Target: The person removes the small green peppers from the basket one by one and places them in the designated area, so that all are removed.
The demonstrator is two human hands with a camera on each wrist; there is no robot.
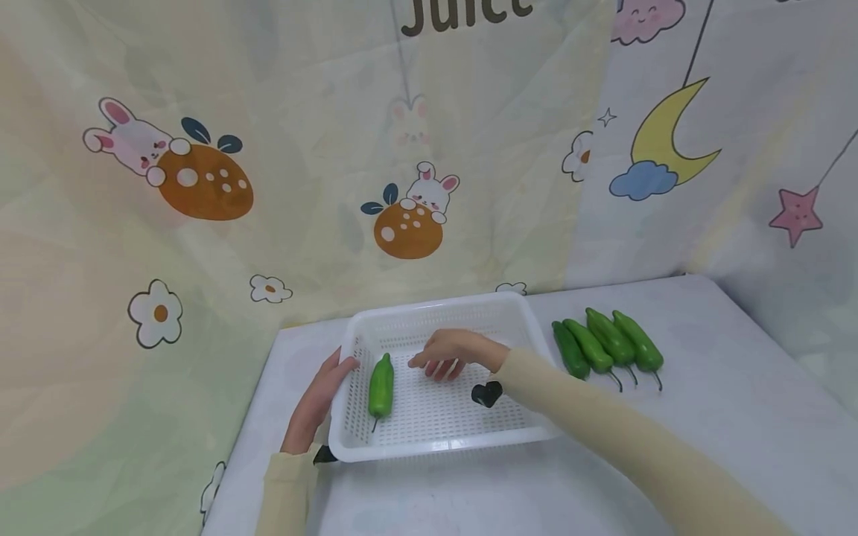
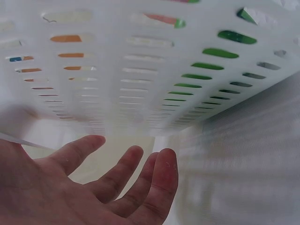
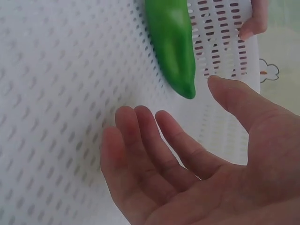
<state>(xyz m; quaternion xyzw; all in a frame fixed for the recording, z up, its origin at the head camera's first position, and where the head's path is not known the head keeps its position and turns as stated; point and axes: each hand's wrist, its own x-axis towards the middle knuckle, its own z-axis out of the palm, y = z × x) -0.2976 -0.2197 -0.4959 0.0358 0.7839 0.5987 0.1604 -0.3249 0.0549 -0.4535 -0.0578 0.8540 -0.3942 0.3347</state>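
Observation:
A white plastic basket (image 1: pixel 442 445) with slotted walls rests on the table. My left hand (image 1: pixel 323 394) holds its left side, the thumb over the rim and the other fingers outside. The left wrist view has those fingers (image 2: pixel 161 183) beside the slotted wall (image 2: pixel 140 61). One green pepper (image 1: pixel 381 387) lies inside near the left wall, stem toward me. My right hand (image 1: pixel 450 353) hovers above the basket floor, right of this pepper. In the right wrist view its fingers (image 3: pixel 145 140) are loosely bent with nothing between them, apart from the pepper (image 3: pixel 173 47).
Several green peppers (image 1: pixel 610 346) lie side by side on the white table (image 1: pixel 724 417), right of the basket. Behind the table hangs a printed cloth (image 1: pixel 322 149) with rabbits, flowers and a moon. My right forearm (image 1: pixel 623 439) crosses the basket's right rim.

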